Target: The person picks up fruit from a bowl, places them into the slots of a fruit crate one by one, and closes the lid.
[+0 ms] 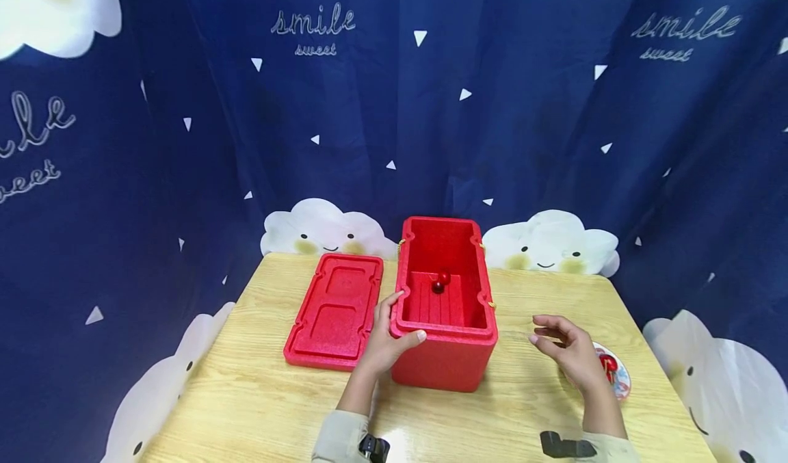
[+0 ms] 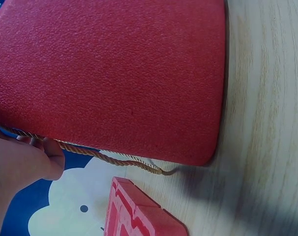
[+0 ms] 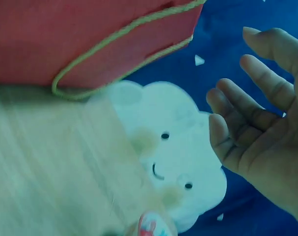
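A red foam box (image 1: pixel 444 360) stands without its lid on the table, and two dark red cherries (image 1: pixel 438 286) lie on its ribbed floor. My left hand (image 1: pixel 386 343) holds the box's near left corner, thumb across the front rim and fingers along the left side. In the left wrist view, that hand (image 2: pixel 21 164) is beside a twisted cord (image 2: pixel 112 158) on the box's side; some fingertips are hidden. To the right of the box, my right hand (image 1: pixel 571 353) hovers with bent, parted fingers and nothing between them. It partly covers a small patterned plate (image 1: pixel 623 383) bearing red cherries (image 1: pixel 608 364).
The red lid (image 1: pixel 335 312) lies flat left of the box. A yellow cord loop (image 3: pixel 109 39) hangs on the box's right side. Behind the wooden table (image 1: pixel 246 388) hangs a dark blue curtain (image 1: pixel 394 94) with white clouds.
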`<action>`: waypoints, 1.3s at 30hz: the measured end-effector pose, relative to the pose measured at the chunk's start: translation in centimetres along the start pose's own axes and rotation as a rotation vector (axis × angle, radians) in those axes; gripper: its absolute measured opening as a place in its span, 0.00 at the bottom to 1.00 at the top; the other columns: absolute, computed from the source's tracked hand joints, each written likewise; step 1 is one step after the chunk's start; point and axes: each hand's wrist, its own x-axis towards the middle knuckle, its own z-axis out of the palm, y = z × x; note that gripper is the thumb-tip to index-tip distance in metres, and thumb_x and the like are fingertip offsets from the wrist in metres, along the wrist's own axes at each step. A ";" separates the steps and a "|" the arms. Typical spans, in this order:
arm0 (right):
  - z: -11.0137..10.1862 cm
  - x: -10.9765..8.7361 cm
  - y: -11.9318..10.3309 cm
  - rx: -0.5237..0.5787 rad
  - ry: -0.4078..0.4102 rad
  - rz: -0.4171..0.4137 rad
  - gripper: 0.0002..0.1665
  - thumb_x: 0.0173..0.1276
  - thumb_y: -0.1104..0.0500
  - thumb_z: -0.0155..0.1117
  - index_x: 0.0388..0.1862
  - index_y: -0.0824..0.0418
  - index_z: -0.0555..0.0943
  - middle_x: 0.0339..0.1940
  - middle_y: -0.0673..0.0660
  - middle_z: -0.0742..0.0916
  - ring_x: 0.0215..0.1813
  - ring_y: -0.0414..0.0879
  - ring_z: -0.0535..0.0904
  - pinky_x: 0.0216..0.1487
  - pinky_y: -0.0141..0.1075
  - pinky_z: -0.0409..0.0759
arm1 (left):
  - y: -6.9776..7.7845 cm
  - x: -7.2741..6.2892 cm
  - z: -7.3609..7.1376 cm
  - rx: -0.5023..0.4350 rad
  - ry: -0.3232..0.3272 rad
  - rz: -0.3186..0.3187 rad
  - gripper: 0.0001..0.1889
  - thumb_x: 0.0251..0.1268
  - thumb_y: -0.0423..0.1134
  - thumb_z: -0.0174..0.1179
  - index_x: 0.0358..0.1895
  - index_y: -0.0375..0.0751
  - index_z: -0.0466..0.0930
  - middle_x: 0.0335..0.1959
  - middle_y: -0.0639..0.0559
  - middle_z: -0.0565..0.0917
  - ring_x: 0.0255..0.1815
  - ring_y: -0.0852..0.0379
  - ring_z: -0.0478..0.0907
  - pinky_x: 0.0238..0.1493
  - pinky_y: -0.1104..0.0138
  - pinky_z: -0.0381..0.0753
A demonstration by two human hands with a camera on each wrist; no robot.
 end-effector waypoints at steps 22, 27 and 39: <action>-4.2 -3.6 7.6 -0.089 0.282 0.163 0.29 0.55 0.57 0.72 0.54 0.66 0.75 0.42 0.61 0.82 0.36 0.30 0.75 0.33 0.20 0.71 | -0.2 0.3 -0.2 0.021 -0.004 -0.001 0.43 0.48 0.38 0.69 0.69 0.46 0.56 0.65 0.46 0.55 0.62 0.44 0.61 0.55 0.56 0.69; -4.2 -4.8 7.2 -0.166 0.314 0.270 0.32 0.56 0.56 0.71 0.57 0.68 0.73 0.43 0.61 0.82 0.35 0.27 0.74 0.33 0.19 0.71 | -2.5 0.9 -0.1 0.031 0.009 -0.003 0.43 0.47 0.42 0.71 0.68 0.55 0.57 0.66 0.50 0.55 0.63 0.45 0.60 0.56 0.55 0.67; -6.0 -5.1 13.9 -0.181 0.314 0.291 0.30 0.52 0.52 0.74 0.52 0.61 0.75 0.32 0.40 0.81 0.32 0.27 0.76 0.29 0.22 0.75 | 0.5 0.0 -0.2 0.031 -0.008 -0.013 0.43 0.48 0.38 0.69 0.69 0.46 0.56 0.64 0.45 0.55 0.62 0.47 0.61 0.56 0.57 0.66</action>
